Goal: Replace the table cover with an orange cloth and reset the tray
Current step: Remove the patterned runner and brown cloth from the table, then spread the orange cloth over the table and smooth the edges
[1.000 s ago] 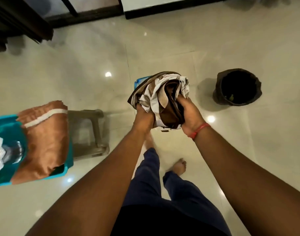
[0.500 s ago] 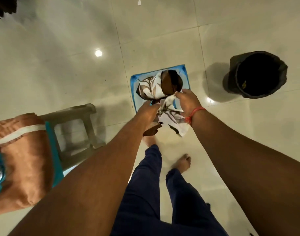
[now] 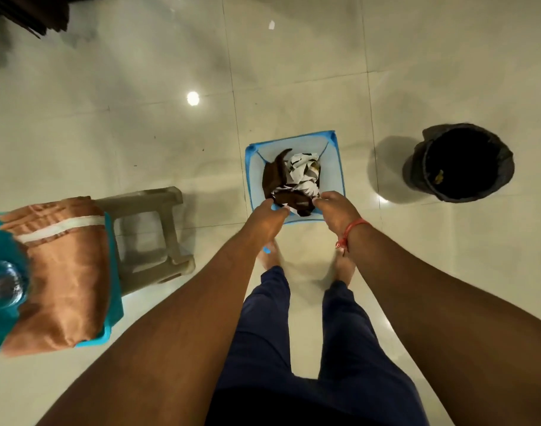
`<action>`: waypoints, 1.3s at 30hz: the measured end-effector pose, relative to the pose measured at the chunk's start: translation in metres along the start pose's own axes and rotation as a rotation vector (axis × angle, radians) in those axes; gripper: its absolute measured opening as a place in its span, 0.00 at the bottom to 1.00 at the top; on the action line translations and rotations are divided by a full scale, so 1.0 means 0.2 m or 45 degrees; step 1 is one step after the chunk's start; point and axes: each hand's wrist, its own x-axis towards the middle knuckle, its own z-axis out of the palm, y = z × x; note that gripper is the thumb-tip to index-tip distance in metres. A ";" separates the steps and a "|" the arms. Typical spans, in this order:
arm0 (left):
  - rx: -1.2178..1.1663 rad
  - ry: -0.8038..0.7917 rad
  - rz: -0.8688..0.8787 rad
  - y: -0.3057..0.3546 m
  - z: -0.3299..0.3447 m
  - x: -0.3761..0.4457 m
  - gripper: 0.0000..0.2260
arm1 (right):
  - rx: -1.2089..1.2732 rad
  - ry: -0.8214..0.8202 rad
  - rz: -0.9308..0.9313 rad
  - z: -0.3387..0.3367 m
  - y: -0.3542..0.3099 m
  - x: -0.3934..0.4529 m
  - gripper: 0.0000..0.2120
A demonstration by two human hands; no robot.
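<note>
Both hands, left hand and right hand, pinch crumpled brown-white old cover inside blue mesh hamper; folded orange cloth far left of hamper, nearer left hand.

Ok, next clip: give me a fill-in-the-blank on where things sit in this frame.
1. The crumpled brown-and-white cloth lies inside the blue ____.
2. The folded orange cloth rests on a ____ tray.
3. The black bin stands on the ____ beside the hamper.
4. The red thread circles the ____ wrist.

Missing: hamper; teal; floor; right
</note>
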 end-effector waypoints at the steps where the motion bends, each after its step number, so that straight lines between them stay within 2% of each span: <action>1: -0.007 0.013 0.017 0.00 0.01 -0.04 0.23 | -0.034 -0.019 -0.035 -0.01 0.00 -0.03 0.09; 3: -0.048 0.057 0.042 -0.01 0.01 -0.16 0.23 | -0.114 -0.066 -0.109 -0.05 -0.02 -0.11 0.05; 7: -0.058 0.108 0.092 -0.04 0.04 -0.43 0.23 | -0.309 -0.171 -0.262 -0.13 -0.06 -0.31 0.09; 11: -0.044 0.216 0.183 -0.13 -0.03 -0.70 0.33 | -0.519 -0.294 -0.385 -0.15 -0.15 -0.49 0.12; 13: 0.039 0.312 0.176 -0.26 -0.11 -0.81 0.32 | -0.600 -0.333 -0.445 -0.10 -0.21 -0.53 0.13; 16: 0.029 0.541 0.132 -0.46 -0.27 -1.02 0.32 | -0.708 -0.428 -0.582 0.07 -0.33 -0.53 0.09; 19: -0.107 0.743 0.045 -0.74 -0.44 -1.22 0.31 | -0.784 -0.496 -0.688 0.32 -0.53 -0.83 0.20; 23: -0.321 0.892 -0.062 -1.14 -0.62 -1.39 0.33 | -0.925 -0.564 -0.809 0.71 -0.68 -1.12 0.25; 26: -0.364 0.886 -0.147 -1.39 -0.74 -1.44 0.34 | -0.997 -0.597 -0.892 0.98 -0.74 -1.29 0.26; 32: -0.649 0.869 -0.069 -1.83 -0.94 -1.36 0.38 | -1.035 -0.632 -0.881 1.45 -0.75 -1.44 0.26; 34: -0.758 0.869 -0.024 -1.87 -0.99 -1.43 0.34 | -1.056 -0.634 -0.848 1.57 -0.74 -1.44 0.28; 36: -0.863 0.852 0.017 -1.92 -1.02 -1.42 0.25 | -1.100 -0.638 -0.819 1.65 -0.73 -1.44 0.30; 39: -1.018 0.815 -0.059 -1.97 -1.07 -1.31 0.25 | -1.201 -0.631 -0.769 1.74 -0.76 -1.38 0.30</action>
